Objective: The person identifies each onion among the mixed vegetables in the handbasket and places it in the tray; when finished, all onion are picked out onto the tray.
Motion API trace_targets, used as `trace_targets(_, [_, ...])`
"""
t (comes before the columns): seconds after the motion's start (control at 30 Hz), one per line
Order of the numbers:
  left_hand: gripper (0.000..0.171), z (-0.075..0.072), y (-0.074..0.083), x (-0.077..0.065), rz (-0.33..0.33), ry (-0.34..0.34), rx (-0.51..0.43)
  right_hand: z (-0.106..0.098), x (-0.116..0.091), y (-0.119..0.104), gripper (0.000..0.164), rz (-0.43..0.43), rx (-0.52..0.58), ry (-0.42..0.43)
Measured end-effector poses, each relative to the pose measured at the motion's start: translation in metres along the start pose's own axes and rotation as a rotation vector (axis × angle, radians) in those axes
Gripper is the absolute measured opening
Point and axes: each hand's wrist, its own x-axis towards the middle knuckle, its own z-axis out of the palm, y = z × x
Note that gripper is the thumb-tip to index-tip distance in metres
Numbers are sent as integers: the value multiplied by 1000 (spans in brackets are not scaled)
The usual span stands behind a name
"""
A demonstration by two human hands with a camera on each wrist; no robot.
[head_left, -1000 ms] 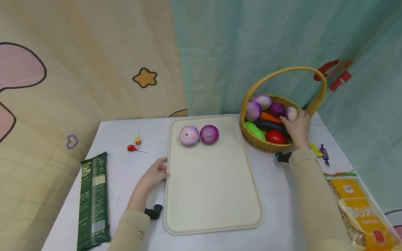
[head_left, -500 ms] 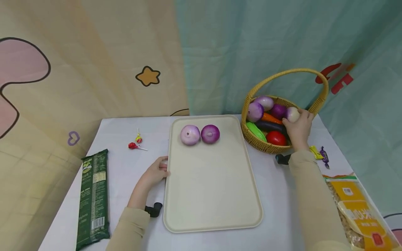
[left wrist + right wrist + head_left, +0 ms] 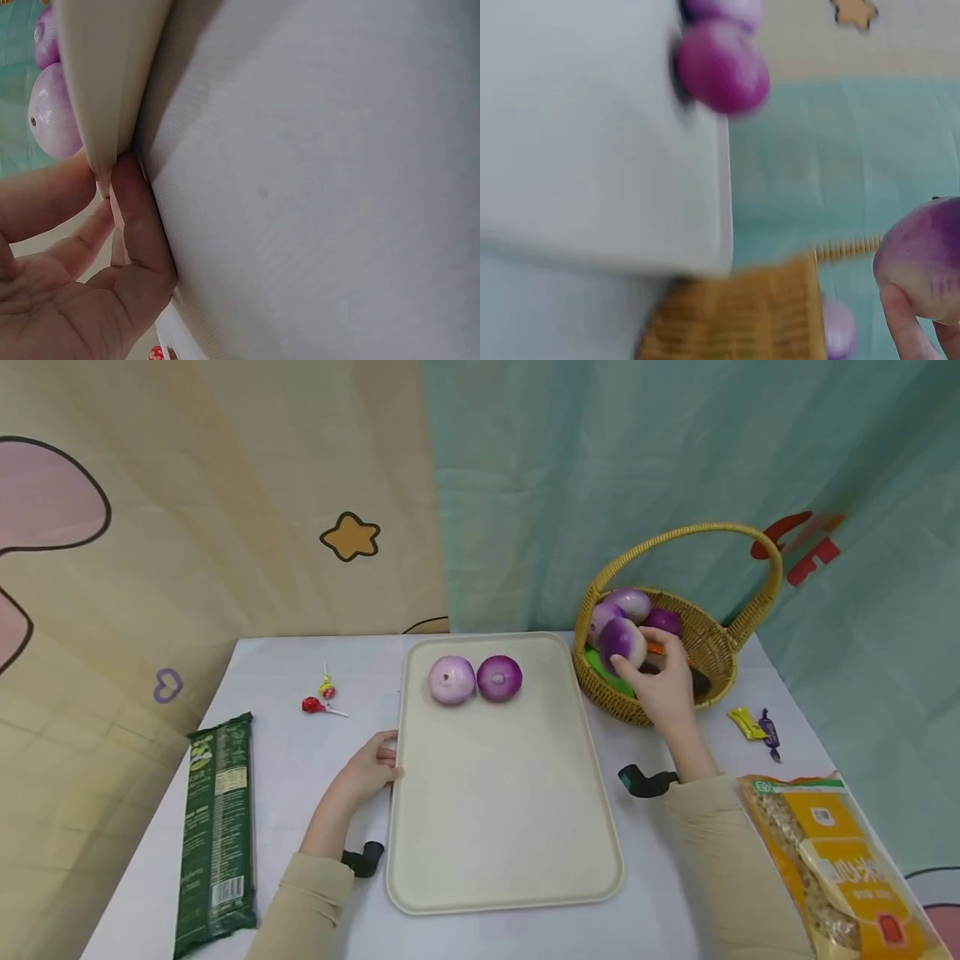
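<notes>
My left hand (image 3: 366,770) pinches the left edge of a cream tray (image 3: 506,827); in the left wrist view, the thumb lies over the rim (image 3: 105,112) and fingers reach beneath it. Two onions sit side by side on the tray's far end, a pale purple one (image 3: 452,680) and a darker red onion (image 3: 499,678). My right hand (image 3: 666,681) holds a purple-and-white turnip (image 3: 622,642) between thumb and fingers, over the wicker basket (image 3: 611,700). The turnip (image 3: 922,259) also shows at the right wrist view's edge. The hand hides part of the basket's contents.
Inside the basket are more purple vegetables (image 3: 630,602) and something green (image 3: 600,667); its tall handle (image 3: 682,533) arches above. Two lollipops (image 3: 311,704) and a green packet (image 3: 217,835) lie left. Wrapped candies (image 3: 746,723) and a yellow grain bag (image 3: 840,860) lie right.
My right hand has lifted the turnip from the basket's right side and carried it left over the other vegetables. The left hand stays at the tray edge.
</notes>
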Motion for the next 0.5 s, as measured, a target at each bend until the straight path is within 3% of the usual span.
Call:
trace_targets(0.1, [63,0,3,0,6,-4,0,21,-9,-6,63,-53,24,-105])
trace_targets(0.23, [62,0,5,1,4,-12,2,50,-13,-6,64,-66,-11,-180])
trace_targets(0.3, [62,-1,4,1,1,-14,9,64,-14,-4,65,-48,-27,-199])
trace_targets(0.5, [62,-2,3,-1,-26,-16,14,97,-17,5,64,10,-213,-220])
